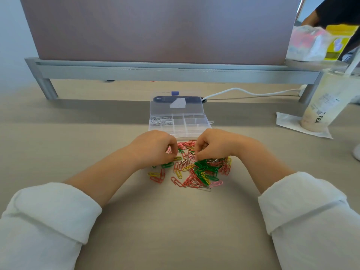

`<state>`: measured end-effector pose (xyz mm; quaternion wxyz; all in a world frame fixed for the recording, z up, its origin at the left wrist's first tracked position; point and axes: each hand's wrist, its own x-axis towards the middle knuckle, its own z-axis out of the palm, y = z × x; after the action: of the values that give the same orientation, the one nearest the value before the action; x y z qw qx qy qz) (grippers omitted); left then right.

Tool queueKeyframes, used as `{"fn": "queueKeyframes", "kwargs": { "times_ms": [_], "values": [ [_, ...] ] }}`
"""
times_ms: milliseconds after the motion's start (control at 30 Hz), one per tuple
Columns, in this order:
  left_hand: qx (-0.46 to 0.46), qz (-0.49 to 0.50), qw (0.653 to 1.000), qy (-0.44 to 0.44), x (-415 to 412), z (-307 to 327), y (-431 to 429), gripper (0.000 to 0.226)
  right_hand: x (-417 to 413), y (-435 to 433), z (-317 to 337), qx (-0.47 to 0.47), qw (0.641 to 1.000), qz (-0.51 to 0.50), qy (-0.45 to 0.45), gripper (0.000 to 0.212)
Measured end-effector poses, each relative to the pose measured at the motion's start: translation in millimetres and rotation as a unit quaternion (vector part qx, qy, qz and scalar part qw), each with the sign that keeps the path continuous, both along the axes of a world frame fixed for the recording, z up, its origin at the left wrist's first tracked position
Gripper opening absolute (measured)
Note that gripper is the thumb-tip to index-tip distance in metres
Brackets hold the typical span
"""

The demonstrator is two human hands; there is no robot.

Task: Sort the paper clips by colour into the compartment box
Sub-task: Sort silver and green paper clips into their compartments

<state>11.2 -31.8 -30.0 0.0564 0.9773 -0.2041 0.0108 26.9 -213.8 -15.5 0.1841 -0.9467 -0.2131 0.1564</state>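
Note:
A heap of paper clips (196,172) in red, pink, green, yellow and silver lies on the desk in front of me. Just behind it stands the clear compartment box (196,121) with its lid open; white clips (160,120) fill its far left compartment. My left hand (155,147) hovers over the heap's left side, fingers curled, holding pink clips. Over the middle of the heap my right hand (212,144) has its fingers curled down, pinching at the clips; what it holds is hidden.
A grey monitor riser (175,73) spans the back of the desk. A dark device (175,98) with a white cable (243,91) lies behind the box. A milk tea cup (323,106) stands on a napkin at the right. One loose clip (211,122) lies beside the box.

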Motion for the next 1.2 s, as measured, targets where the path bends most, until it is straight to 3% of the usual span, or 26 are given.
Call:
{"fn": "queueKeyframes", "kwargs": {
  "times_ms": [167,333,733,833,1000,1100,1200],
  "values": [
    [-0.053,-0.023,0.998,0.009,-3.5,3.9,-6.7,0.019,-1.0,3.2,-1.2,0.047,0.998,0.003,-0.05,0.01],
    [0.005,-0.037,0.999,0.013,-1.1,-1.6,-9.6,0.024,1.1,6.2,-6.3,0.029,0.998,0.005,-0.053,0.012],
    [-0.009,-0.014,0.996,0.091,1.6,-2.5,-7.7,0.012,6.4,5.7,-9.1,0.021,0.999,0.002,-0.042,0.011],
    [-0.049,-0.001,0.993,0.105,0.9,-2.4,-7.7,0.009,4.9,6.5,-8.3,0.016,1.0,0.005,-0.024,0.017],
    [-0.106,0.014,0.988,0.116,-1.8,0.2,-7.3,0.012,4.0,6.7,-7.9,0.049,0.999,0.005,-0.004,0.006],
    [-0.143,0.022,0.983,0.114,-0.6,-1.7,-4.6,0.009,5.4,7.1,-9.7,0.051,0.999,0.002,-0.002,0.022],
    [-0.16,0.023,0.979,0.123,0.5,-2.4,-4.5,0.02,7.0,7.5,-10.6,0.026,1.0,0.011,-0.01,0.029]
  ]
}}
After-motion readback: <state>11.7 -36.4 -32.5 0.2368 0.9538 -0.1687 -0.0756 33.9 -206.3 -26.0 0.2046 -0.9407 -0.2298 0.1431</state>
